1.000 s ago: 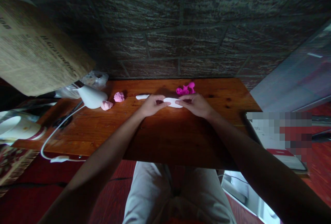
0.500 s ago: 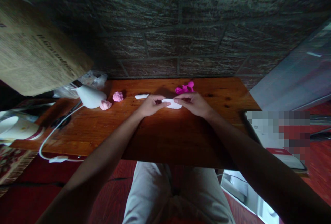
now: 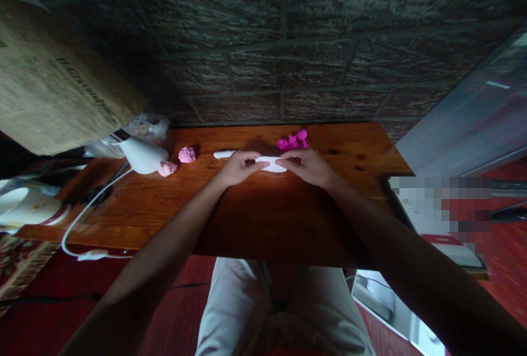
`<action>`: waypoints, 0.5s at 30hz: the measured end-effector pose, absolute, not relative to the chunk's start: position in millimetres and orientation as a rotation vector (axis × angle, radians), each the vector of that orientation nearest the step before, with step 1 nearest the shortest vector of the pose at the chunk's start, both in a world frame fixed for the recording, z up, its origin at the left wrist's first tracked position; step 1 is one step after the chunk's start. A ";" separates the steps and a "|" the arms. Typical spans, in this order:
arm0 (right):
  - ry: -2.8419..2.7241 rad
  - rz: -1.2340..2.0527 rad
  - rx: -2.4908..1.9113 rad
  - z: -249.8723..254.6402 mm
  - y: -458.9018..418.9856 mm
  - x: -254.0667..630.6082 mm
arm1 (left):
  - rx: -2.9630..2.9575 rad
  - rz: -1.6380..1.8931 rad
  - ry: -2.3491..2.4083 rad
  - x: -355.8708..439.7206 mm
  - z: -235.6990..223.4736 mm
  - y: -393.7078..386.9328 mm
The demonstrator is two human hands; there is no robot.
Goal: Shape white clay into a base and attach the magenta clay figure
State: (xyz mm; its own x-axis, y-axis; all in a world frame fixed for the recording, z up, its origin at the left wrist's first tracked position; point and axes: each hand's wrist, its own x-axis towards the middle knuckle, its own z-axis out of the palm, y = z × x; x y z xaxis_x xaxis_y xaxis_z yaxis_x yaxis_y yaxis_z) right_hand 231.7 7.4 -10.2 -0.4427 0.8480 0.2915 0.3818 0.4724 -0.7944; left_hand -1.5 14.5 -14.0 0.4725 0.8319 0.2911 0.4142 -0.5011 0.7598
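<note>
Dark brick wall (image 3: 288, 43), wooden table (image 3: 267, 219)

The desk (image 3: 263, 213) is wood with a slightly glossy varnish. The white roll (image 3: 272, 163) looks like soft, smooth, matt clay. The pink lumps (image 3: 187, 154) look rougher. The wall (image 3: 284, 43) at the top is rough brick. The sack (image 3: 49, 98) at upper left looks like coarse cloth.

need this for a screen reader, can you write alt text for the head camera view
Seen from above, a person's left hand and right hand pinch the two ends of a white clay roll lying on a wooden table. A second white piece, two pale pink lumps and a bright pink clay shape lie nearby, before a dark brick wall.
</note>
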 end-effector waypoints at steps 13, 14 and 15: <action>-2.111 0.814 -1.026 -5.7 4.6 231.3 | 2.078 0.944 1.029 -1.7 -13.0 14.0; -2.126 0.811 -1.022 -6.4 4.9 231.7 | 2.082 0.953 1.031 -1.9 -12.9 14.1; -2.133 0.810 -1.020 -7.0 4.9 232.0 | 2.086 0.953 1.034 -2.0 -12.9 14.1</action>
